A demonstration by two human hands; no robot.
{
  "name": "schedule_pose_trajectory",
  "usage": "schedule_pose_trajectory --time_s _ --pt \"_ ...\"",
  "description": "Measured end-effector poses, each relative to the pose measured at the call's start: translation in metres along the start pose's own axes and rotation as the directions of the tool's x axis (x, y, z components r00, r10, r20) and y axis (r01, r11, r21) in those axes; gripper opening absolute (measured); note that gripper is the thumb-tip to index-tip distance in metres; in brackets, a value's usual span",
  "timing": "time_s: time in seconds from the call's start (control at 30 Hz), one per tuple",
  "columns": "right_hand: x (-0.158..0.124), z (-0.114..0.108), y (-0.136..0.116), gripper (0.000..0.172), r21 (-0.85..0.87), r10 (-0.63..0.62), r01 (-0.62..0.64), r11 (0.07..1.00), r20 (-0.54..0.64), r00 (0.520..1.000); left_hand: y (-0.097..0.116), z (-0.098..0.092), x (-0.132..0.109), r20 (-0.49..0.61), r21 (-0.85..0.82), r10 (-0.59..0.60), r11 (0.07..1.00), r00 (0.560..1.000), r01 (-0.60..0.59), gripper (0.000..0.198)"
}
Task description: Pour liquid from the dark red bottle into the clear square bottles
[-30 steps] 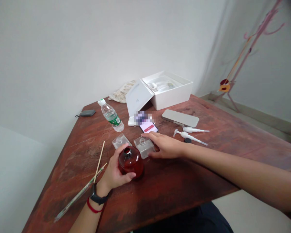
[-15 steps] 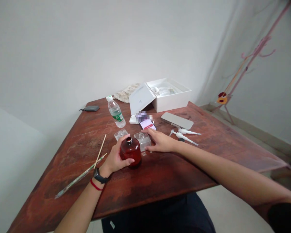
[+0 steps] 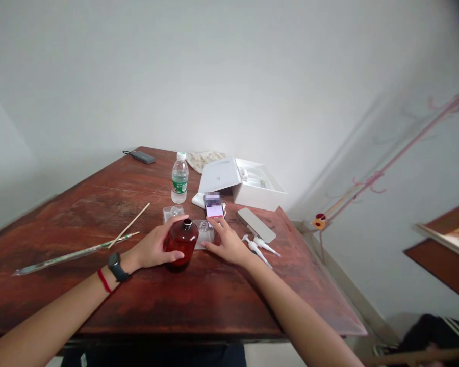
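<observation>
My left hand (image 3: 156, 244) is wrapped around a reddish-brown, uncapped bottle (image 3: 183, 242) that stands upright near the middle of the table. To its right, my right hand (image 3: 226, 240) has its thumb and fingers spread, over the right edge of a clear, square plastic container (image 3: 203, 235); whether it touches the container I cannot tell. A second clear container (image 3: 173, 213) lies behind my left hand, partly hidden. Two white pump heads (image 3: 259, 248) lie just right of my right hand. Close beyond its fingertips is a lit phone (image 3: 214, 210).
A water bottle (image 3: 179, 178) stands behind the containers. Further back are an open white box (image 3: 258, 196), a cloth (image 3: 202, 159) and a grey pouch (image 3: 143, 157). A pale flat case (image 3: 256, 224) lies right. Chopsticks (image 3: 130, 224) and a wrapped stick (image 3: 76, 255) lie left.
The camera view has swung and tilted, so the scene sits differently in it. Both hands keep about the same places beside the brown bottle and the clear container.
</observation>
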State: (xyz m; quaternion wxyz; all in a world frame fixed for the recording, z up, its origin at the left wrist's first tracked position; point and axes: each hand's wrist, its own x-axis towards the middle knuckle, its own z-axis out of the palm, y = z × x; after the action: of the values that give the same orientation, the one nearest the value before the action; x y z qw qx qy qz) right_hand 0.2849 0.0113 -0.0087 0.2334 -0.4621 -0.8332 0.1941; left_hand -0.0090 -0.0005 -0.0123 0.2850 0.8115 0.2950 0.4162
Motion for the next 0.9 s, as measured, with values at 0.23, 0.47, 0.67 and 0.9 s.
schedule_pose_trajectory --time_s 0.23,0.47,0.67,0.9 --pt "0.0 0.001 0.005 0.075 -0.007 -0.01 0.01 1.0 -0.003 1.0 -0.008 -0.003 -0.003 -0.019 0.03 0.046 0.999 0.999 -0.045 0.098" --pt "0.002 0.004 0.01 0.076 0.041 -0.015 0.016 0.999 -0.031 0.999 -0.007 -0.013 -0.002 0.017 0.054 0.08 0.995 0.997 -0.08 0.099" --pt "0.004 0.005 0.016 0.077 0.074 -0.028 0.032 0.997 -0.055 0.998 -0.011 -0.018 0.0 0.031 0.055 0.091 0.994 0.995 -0.092 0.102" --pt "0.006 0.008 0.024 0.078 0.122 -0.036 0.046 0.992 -0.078 0.996 -0.019 -0.024 -0.002 0.062 0.066 0.077 0.994 0.995 -0.082 0.1"
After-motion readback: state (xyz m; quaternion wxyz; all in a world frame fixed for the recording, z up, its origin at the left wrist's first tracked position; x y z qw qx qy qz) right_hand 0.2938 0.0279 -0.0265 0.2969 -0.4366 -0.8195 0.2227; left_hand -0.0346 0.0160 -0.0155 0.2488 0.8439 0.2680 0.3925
